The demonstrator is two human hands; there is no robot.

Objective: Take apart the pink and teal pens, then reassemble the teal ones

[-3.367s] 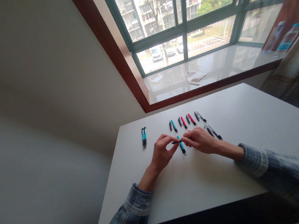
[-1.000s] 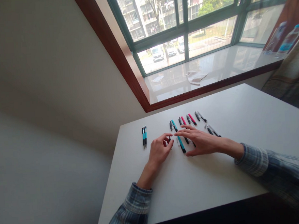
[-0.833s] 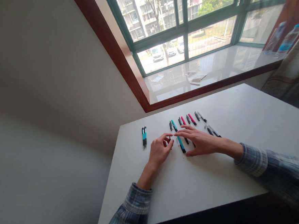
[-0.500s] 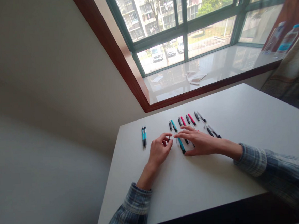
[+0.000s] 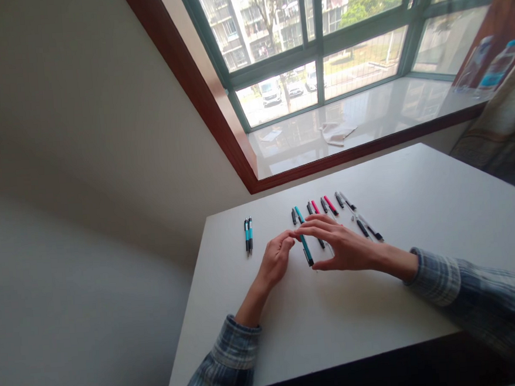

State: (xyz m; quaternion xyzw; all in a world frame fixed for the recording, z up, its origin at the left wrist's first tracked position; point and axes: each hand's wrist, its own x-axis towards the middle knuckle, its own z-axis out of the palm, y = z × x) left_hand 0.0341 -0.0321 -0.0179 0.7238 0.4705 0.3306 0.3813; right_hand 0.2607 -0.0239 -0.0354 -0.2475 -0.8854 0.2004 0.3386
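My right hand [image 5: 338, 245] curves around a teal pen barrel [image 5: 306, 252] with a black clip end. Its thumb meets the clip end and its fingertips are near the other end. Close against those fingertips is my left hand [image 5: 276, 259], thumb and fingers pinched together; whatever they hold is hidden. Just beyond the hands lie a short dark pen piece [image 5: 293, 216] and another teal pen part [image 5: 299, 212]. Pink pen parts [image 5: 330, 205] and dark grip pieces [image 5: 323, 205] line up behind my right hand, which partly covers some of them.
Two assembled teal and black pens [image 5: 249, 236] lie side by side on the left of the white table [image 5: 346, 322]. Right of my hand are a dark grip piece [image 5: 362, 228] and a clear barrel with a black end [image 5: 373, 231]. A window sill [image 5: 294, 149] rises behind.
The teal barrel has shifted slightly left together with my right thumb. My left fingers have closed further, and the small dark piece between them is now out of sight.
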